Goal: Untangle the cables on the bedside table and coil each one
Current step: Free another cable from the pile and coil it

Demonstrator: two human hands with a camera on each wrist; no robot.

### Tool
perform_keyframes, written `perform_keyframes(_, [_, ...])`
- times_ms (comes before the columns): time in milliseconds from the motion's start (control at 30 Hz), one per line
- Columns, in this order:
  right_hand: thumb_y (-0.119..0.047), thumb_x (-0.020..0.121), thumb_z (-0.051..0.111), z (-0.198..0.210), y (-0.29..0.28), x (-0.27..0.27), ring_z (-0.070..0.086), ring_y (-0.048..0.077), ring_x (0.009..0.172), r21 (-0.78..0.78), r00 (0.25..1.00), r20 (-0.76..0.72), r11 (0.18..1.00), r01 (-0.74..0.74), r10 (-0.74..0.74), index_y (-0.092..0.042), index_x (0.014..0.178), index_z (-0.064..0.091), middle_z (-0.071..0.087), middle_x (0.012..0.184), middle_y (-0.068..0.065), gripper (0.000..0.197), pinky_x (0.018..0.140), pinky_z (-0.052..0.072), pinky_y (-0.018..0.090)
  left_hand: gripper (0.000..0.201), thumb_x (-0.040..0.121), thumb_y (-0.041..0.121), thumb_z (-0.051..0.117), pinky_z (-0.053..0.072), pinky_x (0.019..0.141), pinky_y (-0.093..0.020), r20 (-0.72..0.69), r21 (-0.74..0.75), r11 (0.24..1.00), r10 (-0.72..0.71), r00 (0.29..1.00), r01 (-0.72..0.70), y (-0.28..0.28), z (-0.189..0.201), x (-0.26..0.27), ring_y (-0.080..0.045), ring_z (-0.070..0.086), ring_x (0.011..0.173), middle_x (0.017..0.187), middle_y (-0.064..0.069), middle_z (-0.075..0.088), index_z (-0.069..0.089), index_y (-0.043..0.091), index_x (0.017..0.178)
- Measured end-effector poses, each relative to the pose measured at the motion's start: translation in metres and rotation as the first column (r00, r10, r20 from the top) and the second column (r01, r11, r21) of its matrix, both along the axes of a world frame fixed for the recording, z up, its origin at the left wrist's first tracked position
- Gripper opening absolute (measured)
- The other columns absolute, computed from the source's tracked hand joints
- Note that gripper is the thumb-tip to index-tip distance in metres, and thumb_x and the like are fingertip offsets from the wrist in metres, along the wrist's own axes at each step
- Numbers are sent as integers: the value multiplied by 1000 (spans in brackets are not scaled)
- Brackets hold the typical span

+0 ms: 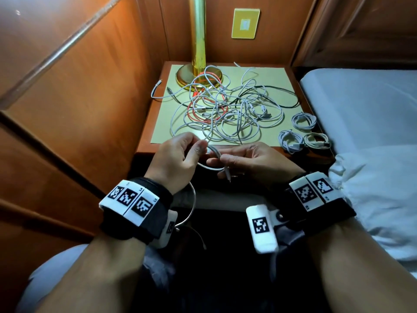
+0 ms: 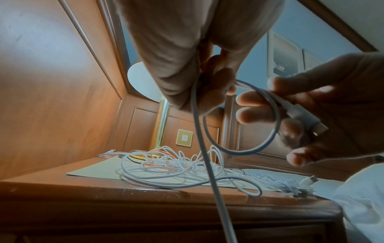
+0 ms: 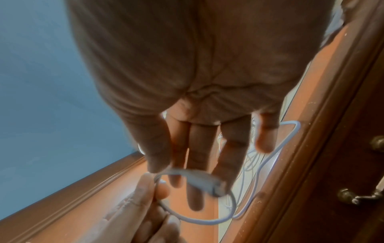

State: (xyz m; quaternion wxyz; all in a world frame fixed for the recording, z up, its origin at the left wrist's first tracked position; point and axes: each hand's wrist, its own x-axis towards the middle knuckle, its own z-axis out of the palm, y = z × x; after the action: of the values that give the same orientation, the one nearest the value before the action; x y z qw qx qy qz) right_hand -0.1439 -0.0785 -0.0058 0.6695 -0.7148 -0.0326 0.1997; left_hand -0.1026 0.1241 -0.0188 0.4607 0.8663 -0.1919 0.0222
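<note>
The bed point(image 1: 361, 105) is cut off right of the bedside table point(image 1: 149, 123). On the table, a tangle of cables point(image 1: 225, 109) half hides the lamp base point(image 1: 182, 75); three coiled cables point(image 1: 303, 132) lie at its right edge. Before the table's front edge, the left hand point(image 1: 178, 159) pinches a white cable point(image 2: 268, 143) and the right hand point(image 1: 246, 159) pinches its plug end, fingers spread. Cable ends inside the tangle can't be traced.
</note>
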Motion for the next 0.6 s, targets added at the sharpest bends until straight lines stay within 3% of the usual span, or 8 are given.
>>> perform_keyframes(133, [-23,99,59,2,-2,-2,69,15,108,-81,1000,25,997,-3,5,-8,115,74,76,109,4,26,92,53,27,28,98,35,55,52,70,-41,-25,-58,997,-51,998,50,1,0,0,-20,63,73,76,-3,68,65,14,83])
perform_keyframes(233, [-20,92,69,-4,-2,1,66,27,116,-60,999,38,998,-2,5,-6,113,75,74,114,12,26,109,45,48,27,95,40,54,49,67,-38,-28,-59,993,-106,994,104,2,3,-2,-17,59,69,72,2,65,64,20,78])
perform_keyframes(300, [-18,86,71,-7,-1,3,61,38,120,-22,1000,18,1000,-11,11,-2,113,73,69,119,24,32,112,35,60,22,96,34,57,48,66,-38,-17,-29,990,-139,990,138,2,5,-5,-20,59,70,72,0,64,62,24,77])
perform_keyframes(333, [-13,84,69,-8,-1,3,61,39,116,18,1000,-12,1000,-4,5,3,114,71,65,121,31,35,111,35,60,21,97,30,59,47,66,-37,-14,-20,988,-152,988,152,2,5,-5,-20,58,70,72,-1,64,62,25,77])
perform_keyframes(400, [0,85,61,-9,1,3,65,32,100,91,997,-78,996,9,-2,12,115,65,64,118,34,32,102,47,48,20,98,22,61,45,66,-33,-13,-4,986,-164,986,164,3,6,-5,-19,57,70,72,-2,64,63,24,78])
perform_keyframes(433, [4,86,56,-9,3,3,67,26,90,114,994,-106,993,-3,16,12,113,63,68,110,31,29,90,53,40,19,98,20,62,45,67,-31,-16,5,987,-164,986,164,3,6,-4,-19,57,70,72,-2,64,63,23,79])
perform_keyframes(533, [-6,81,52,-8,7,3,60,16,65,150,987,-148,988,-43,66,5,105,65,69,81,15,29,63,48,21,18,97,18,63,47,69,-31,-20,21,986,-164,986,164,4,4,-4,-17,59,72,73,-1,67,65,21,79])
perform_keyframes(600, [-14,90,53,-4,10,3,54,11,57,143,985,-168,990,-18,42,5,104,65,65,69,8,27,52,42,14,18,97,19,63,49,70,-34,-10,31,987,-157,988,157,4,3,-4,-18,60,73,74,-1,68,66,20,79])
